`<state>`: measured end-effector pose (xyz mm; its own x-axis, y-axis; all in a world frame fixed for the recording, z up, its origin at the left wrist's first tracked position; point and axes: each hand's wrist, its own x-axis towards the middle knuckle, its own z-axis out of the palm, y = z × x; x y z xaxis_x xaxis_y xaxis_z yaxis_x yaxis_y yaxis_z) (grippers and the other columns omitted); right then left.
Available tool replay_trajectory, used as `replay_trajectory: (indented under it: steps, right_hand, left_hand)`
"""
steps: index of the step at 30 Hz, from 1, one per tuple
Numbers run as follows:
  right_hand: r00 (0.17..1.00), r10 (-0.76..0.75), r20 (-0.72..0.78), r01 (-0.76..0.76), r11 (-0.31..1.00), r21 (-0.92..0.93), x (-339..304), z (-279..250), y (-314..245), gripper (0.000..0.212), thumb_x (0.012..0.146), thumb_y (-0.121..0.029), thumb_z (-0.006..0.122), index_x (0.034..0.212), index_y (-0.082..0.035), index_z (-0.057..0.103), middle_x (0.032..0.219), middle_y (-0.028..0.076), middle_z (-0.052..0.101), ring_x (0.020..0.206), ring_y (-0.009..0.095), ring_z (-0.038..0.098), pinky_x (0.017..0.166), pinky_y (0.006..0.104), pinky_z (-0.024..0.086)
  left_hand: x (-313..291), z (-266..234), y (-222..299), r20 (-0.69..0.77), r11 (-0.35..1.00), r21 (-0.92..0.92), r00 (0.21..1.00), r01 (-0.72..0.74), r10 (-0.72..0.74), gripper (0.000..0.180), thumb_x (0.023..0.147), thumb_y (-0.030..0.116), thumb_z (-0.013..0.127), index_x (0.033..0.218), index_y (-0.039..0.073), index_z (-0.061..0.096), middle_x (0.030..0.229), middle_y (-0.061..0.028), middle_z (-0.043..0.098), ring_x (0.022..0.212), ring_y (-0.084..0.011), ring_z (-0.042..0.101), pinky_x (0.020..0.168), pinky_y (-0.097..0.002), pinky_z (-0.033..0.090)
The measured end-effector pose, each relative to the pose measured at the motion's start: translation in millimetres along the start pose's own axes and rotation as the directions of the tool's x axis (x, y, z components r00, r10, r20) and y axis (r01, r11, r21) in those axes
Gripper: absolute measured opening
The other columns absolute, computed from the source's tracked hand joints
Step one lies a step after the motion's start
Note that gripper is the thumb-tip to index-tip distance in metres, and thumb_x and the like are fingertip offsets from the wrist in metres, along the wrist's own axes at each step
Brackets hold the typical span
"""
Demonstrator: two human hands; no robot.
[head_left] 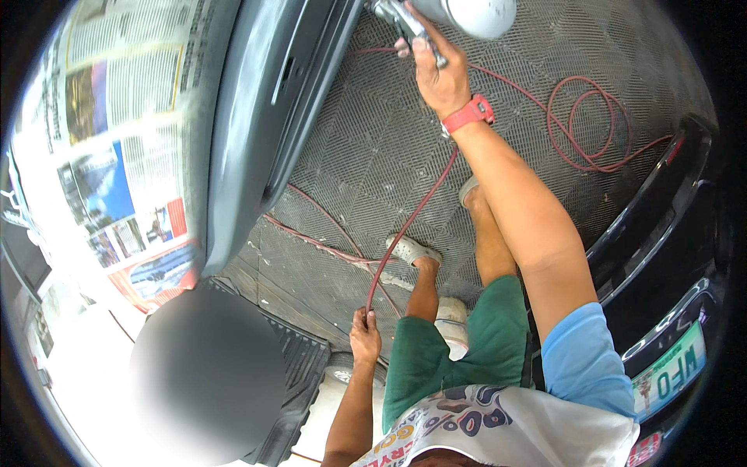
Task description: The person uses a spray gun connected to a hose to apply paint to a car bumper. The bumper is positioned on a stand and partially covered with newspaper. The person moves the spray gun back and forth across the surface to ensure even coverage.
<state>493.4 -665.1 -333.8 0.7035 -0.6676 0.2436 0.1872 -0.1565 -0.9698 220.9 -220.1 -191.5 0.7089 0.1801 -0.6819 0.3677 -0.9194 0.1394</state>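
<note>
Head view: right hand (445, 79), fingers curled around spray gun (409, 25) at twelve o'clock; left hand (364, 342), fingers pinching red hose (409, 224) at six. Risk: slack hose, had left grip loosened, might have brushed grey panel (247, 132) at ten.

Far left, paper (128, 148) is spread alongside the panel (257, 117), and on the panel's right the floor (342, 156) is reached. Up top, just right of the panel, the gun (412, 31) is held in the right hand (443, 82). Below, the hose (401, 233) is gripped by the left hand (364, 335); loops are laid farther right, near the car (661, 257).
</note>
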Motion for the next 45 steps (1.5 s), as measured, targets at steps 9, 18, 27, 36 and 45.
replay_trajectory:
  steps: [9,18,27,36,45]
  right_hand:
    - [0.989,0.096,0.110,-0.105,0.992,0.076,59.6,-61.8,-52.3,0.044,0.104,-0.036,0.062,0.141,-0.012,0.067,0.100,0.016,0.079,0.091,0.029,0.077,0.087,0.0409,0.060]
    - [0.734,0.200,0.649,-0.282,0.959,0.023,35.3,-67.7,-122.7,0.050,0.104,-0.049,0.061,0.135,-0.011,0.070,0.105,0.023,0.077,0.090,0.038,0.076,0.080,0.0455,0.059]
    - [0.880,0.304,0.364,-0.328,0.945,0.003,239.5,-124.6,-108.0,0.055,0.106,-0.050,0.058,0.145,-0.012,0.065,0.084,0.010,0.076,0.077,0.018,0.073,0.076,0.0361,0.060]
    - [0.983,0.178,0.041,-0.174,0.980,-0.101,388.0,-177.6,-54.8,0.049,0.109,-0.041,0.057,0.149,-0.015,0.061,0.095,0.013,0.079,0.086,0.020,0.076,0.083,0.0352,0.059]
    - [0.907,0.051,0.417,-0.009,0.995,-0.103,260.9,-174.8,24.8,0.049,0.093,-0.043,0.073,0.127,-0.008,0.070,0.119,0.018,0.073,0.104,0.040,0.071,0.090,0.0490,0.059]
  left_hand:
    - [3.3,-8.4,9.5,-0.041,0.999,0.005,0.998,0.053,-0.053,0.026,0.107,0.026,0.061,0.117,0.003,0.065,0.100,-0.0214,0.071,0.092,-0.0403,0.070,0.082,-0.0468,0.054]
    - [-30.2,-21.4,93.6,-0.038,0.994,-0.016,0.993,0.110,-0.110,0.023,0.103,0.021,0.065,0.114,0.001,0.067,0.094,-0.0186,0.072,0.088,-0.0333,0.070,0.082,-0.0426,0.054]
    - [1.1,2.3,188.8,-0.035,0.999,-0.023,0.999,0.037,-0.038,0.024,0.104,0.023,0.064,0.116,0.003,0.068,0.099,-0.0221,0.074,0.095,-0.0391,0.073,0.084,-0.0474,0.055]
    - [63.9,39.3,303.6,-0.030,0.993,-0.114,1.000,-0.013,0.010,0.037,0.107,0.035,0.060,0.128,0.005,0.065,0.112,-0.0250,0.074,0.108,-0.0466,0.069,0.092,-0.0529,0.053]
    - [99.1,11.6,398.4,0.221,0.939,-0.153,0.937,0.308,-0.272,0.027,0.106,0.030,0.063,0.121,0.007,0.066,0.101,-0.0114,0.073,0.090,-0.0250,0.067,0.084,-0.0397,0.053]
